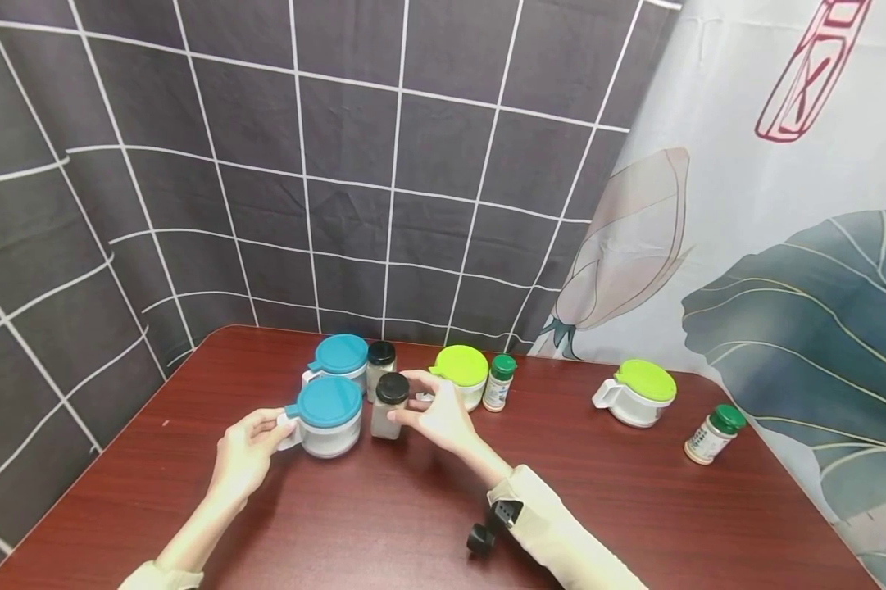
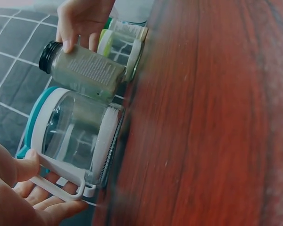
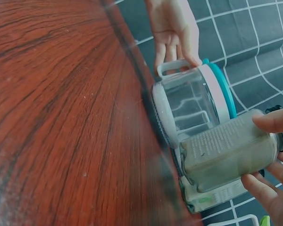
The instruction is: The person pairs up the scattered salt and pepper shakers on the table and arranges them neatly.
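My left hand [image 1: 245,452] grips the white handle of a clear seasoning pot [image 1: 329,440] with a blue lid; a thin layer of white contents shows at its bottom in the left wrist view. Just right of it, my right hand [image 1: 444,419] pinches a square spice bottle [image 1: 387,421] with a black cap, thumb on one side and fingers on the other. In the right wrist view this bottle [image 3: 226,150] is tilted and overlaps the pot [image 3: 188,101]. Behind them stand a second blue-lidded pot [image 1: 341,354] and another black-capped bottle [image 1: 380,360], both partly hidden.
Behind my right hand are a green-lidded pot [image 1: 462,366] and a green-capped shaker [image 1: 498,383]. Farther right on the red-brown table [image 1: 324,524] stand another green-lidded pot [image 1: 638,393] and green-capped shaker [image 1: 714,434]. A dark checked cloth [image 1: 347,188] hangs along the back edge.
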The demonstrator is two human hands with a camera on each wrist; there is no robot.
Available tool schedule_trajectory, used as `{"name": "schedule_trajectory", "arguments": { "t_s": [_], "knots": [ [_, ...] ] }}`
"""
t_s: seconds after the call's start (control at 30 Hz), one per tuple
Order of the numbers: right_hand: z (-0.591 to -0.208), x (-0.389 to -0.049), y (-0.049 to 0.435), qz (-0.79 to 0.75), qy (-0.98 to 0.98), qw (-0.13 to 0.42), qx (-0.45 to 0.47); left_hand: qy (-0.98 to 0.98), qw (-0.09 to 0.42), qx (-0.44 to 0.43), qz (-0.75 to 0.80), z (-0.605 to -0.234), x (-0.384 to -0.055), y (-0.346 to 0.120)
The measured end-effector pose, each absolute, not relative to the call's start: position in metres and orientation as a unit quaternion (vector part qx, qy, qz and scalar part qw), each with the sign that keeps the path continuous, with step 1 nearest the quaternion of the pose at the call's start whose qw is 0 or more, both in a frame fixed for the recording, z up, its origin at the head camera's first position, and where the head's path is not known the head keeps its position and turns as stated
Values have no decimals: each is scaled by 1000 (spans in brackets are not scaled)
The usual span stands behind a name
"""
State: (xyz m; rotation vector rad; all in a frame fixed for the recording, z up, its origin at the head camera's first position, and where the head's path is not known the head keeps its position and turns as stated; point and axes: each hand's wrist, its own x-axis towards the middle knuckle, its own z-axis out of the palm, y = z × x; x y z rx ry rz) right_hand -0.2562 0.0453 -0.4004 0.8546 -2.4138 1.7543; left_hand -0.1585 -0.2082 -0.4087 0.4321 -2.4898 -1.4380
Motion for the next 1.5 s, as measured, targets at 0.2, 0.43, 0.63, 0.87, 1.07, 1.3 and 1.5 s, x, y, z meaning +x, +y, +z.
{"name": "schedule_trajectory", "arguments": {
  "t_s": [0.2, 0.43, 0.63, 0.87, 1.07, 1.3, 1.5],
  "knots": [
    [-403, -259, 42, 564, -777, 19, 278, -848, 113, 149, -496, -408, -160, -209],
    [-405, -260, 40, 573, -772, 8, 275, -845, 112, 151, -501, -408, -162, -209],
    [-404, -258, 38, 582, -767, -7, 271, -845, 112, 153, -500, -411, -163, -209],
    [-381, -242, 38, 579, -765, -15, 282, -838, 104, 154, -514, -412, -165, -210],
    [-401, -255, 34, 586, -763, -12, 275, -821, 92, 153, -543, -414, -167, -211],
    [-414, -264, 34, 581, -767, -11, 272, -813, 81, 146, -558, -417, -168, -210],
    [-414, -266, 35, 576, -770, -16, 274, -822, 76, 140, -547, -416, -167, -210]
  ]
}}
